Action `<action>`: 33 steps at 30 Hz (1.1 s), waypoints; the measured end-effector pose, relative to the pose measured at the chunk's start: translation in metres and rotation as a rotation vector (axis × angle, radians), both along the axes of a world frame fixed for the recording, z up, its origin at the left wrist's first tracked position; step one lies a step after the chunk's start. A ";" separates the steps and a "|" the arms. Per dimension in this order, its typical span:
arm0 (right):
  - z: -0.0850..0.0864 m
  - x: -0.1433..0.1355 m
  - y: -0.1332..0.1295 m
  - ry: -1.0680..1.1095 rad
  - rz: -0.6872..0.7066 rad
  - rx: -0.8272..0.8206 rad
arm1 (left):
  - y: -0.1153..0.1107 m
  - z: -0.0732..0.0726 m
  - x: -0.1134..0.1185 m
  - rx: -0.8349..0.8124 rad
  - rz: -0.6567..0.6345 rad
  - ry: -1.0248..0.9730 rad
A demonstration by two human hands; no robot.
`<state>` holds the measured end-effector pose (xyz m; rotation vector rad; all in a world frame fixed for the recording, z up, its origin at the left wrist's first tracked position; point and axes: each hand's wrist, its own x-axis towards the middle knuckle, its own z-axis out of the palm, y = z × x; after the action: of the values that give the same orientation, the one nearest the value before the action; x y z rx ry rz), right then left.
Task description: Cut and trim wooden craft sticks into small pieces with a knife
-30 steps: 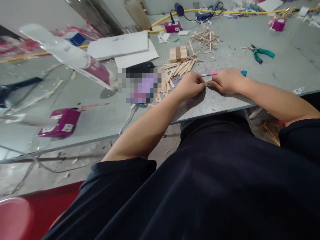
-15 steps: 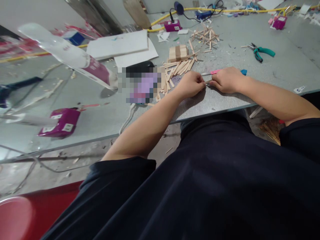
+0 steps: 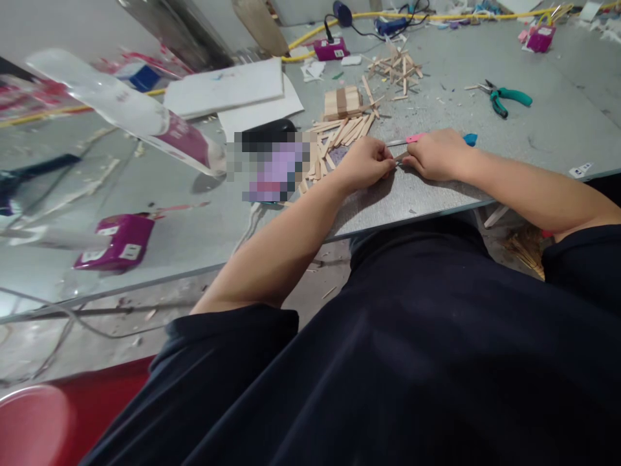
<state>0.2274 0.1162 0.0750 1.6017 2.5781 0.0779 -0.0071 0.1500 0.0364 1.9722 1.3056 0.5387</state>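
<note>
Both hands are close together over the table's near edge. My left hand (image 3: 365, 163) is closed, thumb and finger pinched at the end of a small thin brownish strip (image 3: 402, 156). My right hand (image 3: 431, 154) is closed on the strip's other end, its fingers curled. The strip is too small and too covered to tell its exact kind. Just beyond my hands lies a pink-handled cutter (image 3: 414, 138) with a metal blade, partly hidden by my right hand. A blue tip (image 3: 470, 139) shows past the right hand. Loose wooden craft sticks (image 3: 347, 131) lie left of the cutter.
A banded bundle of craft sticks (image 3: 342, 103) and a stick pile (image 3: 402, 68) lie farther back. Green-handled pliers (image 3: 507, 98) rest at right. To the left are a blurred-out phone (image 3: 276, 173), a white bottle (image 3: 187, 139), a purple power socket (image 3: 119, 241) and white boards (image 3: 228, 89).
The view has shifted slightly. Both hands stay in nearly the same place with the strip between them; no clear change in their hold shows.
</note>
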 end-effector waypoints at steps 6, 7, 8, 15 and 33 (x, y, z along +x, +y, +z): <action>-0.001 0.000 0.001 0.051 -0.018 -0.033 | -0.002 0.003 0.002 -0.002 0.023 0.019; -0.001 0.000 0.001 0.048 -0.018 -0.024 | -0.002 0.002 0.002 -0.003 0.022 0.015; -0.001 0.000 0.001 0.042 -0.019 -0.013 | -0.001 0.002 0.001 -0.004 0.022 0.012; -0.001 0.000 0.002 0.029 -0.009 -0.017 | 0.002 -0.002 -0.001 0.021 0.021 -0.027; -0.004 -0.001 0.004 0.038 -0.021 -0.016 | 0.009 -0.008 -0.001 0.065 0.053 -0.027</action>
<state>0.2263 0.1197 0.0706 1.6403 2.5825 0.0253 -0.0080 0.1591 0.0280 1.9804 1.3420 0.6380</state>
